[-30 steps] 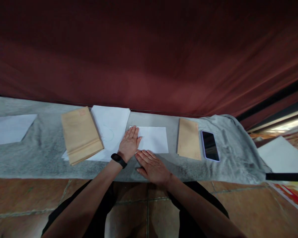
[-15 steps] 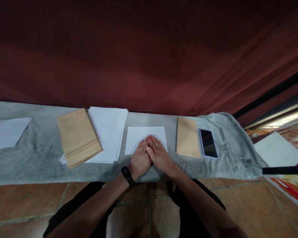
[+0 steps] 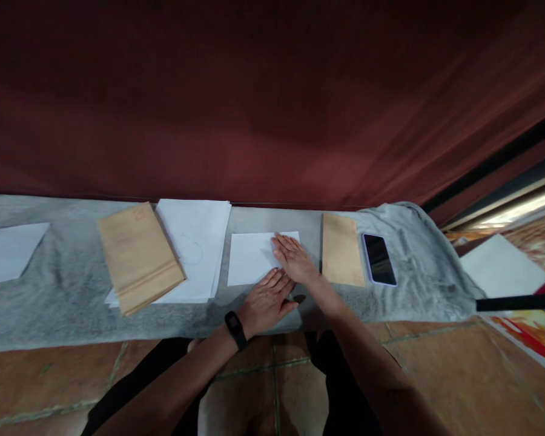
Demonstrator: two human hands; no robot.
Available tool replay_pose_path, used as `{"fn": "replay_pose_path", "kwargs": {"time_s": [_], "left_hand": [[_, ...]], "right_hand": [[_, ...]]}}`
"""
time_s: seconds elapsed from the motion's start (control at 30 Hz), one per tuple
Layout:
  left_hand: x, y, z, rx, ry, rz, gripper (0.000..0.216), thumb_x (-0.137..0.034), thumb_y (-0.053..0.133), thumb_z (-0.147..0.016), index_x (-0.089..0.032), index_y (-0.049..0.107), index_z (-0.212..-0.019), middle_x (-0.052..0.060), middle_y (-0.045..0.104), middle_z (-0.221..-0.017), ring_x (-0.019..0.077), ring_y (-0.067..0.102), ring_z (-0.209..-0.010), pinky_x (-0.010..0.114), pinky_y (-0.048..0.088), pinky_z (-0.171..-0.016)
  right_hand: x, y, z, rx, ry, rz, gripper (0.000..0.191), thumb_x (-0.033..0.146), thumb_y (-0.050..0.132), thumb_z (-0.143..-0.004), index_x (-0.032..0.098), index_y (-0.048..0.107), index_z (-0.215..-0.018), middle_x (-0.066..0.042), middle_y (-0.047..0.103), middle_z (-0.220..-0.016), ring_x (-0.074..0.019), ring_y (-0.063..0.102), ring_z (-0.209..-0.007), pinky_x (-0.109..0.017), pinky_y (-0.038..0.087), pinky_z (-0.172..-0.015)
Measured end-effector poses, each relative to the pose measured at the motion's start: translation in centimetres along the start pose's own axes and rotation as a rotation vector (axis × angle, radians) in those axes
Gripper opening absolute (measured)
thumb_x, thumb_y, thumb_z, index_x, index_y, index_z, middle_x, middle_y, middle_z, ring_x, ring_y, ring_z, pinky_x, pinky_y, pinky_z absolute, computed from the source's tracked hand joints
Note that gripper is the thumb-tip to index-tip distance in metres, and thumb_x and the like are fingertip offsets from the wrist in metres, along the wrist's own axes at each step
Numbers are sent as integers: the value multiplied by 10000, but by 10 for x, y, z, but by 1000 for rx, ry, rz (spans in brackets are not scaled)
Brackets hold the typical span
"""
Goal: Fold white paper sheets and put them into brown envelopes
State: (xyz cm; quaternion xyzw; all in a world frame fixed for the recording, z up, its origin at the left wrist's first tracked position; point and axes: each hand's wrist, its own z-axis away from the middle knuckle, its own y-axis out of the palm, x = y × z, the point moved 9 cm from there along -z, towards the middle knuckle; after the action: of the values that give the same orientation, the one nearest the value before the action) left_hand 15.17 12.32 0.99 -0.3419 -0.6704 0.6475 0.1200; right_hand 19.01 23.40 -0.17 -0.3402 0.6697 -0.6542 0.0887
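Head view: the sheet (image 3: 249,259) lies on the grey cloth (image 3: 72,297), its long axis running left to right before the person. The right hand (image 3: 295,260) is nearer, flat over the sheet's right end, so most of the sheet extends left of those fingers. The left hand (image 3: 264,304) rests at the near edge, its fingertips by the right hand's heel; the sheet lies ahead of them. Both hands are spread flat with fingers extended, gripping nothing. Counted: two hands, one sheet under them, one phone (image 3: 379,259), two brown envelope piles, left (image 3: 140,248) and right (image 3: 343,251), one paper stack (image 3: 202,227), one far-left paper (image 3: 9,251). How many each pile holds cannot be told.
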Motion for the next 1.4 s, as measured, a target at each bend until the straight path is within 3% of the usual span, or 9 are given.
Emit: {"fn": "replay_pose_path", "kwargs": {"time_s": [0.27,0.67,1.23,1.4], "left_hand": [[-7,4,1,-27,7,-2,637,-539,337,-1038,-135,409,-1525,133,469,-1564,238,374,-1491,409,228,-1258],[-9,3,10,-27,12,-38,641,-549,361,-1037,-120,418,-1511,126,416,-1601,218,329,-1513,389,243,-1254],[-8,6,17,-25,28,-55,670,-559,379,-1030,-122,377,-1538,132,391,-1613,227,316,-1518,399,247,-1258],[-3,-7,16,-97,-12,-82,595,-462,361,-1048,-85,416,-1505,156,443,-1577,239,361,-1497,423,284,-1246]], "right_hand": [[-19,-2,-12,-50,108,46,543,393,244,-1089,146,441,-1530,-109,383,-1612,-231,351,-1505,-469,254,-1262],[-30,-9,4,-142,209,209,605,431,319,-1073,64,377,-1551,-171,361,-1613,-285,356,-1496,-462,285,-1227],[-35,-15,28,-333,316,254,739,529,266,-1066,-55,404,-1498,-298,430,-1536,-370,415,-1445,-529,372,-1161],[-16,-19,38,-314,310,193,724,495,272,-1072,-65,340,-1526,-311,330,-1586,-373,327,-1498,-554,353,-1179]]}}
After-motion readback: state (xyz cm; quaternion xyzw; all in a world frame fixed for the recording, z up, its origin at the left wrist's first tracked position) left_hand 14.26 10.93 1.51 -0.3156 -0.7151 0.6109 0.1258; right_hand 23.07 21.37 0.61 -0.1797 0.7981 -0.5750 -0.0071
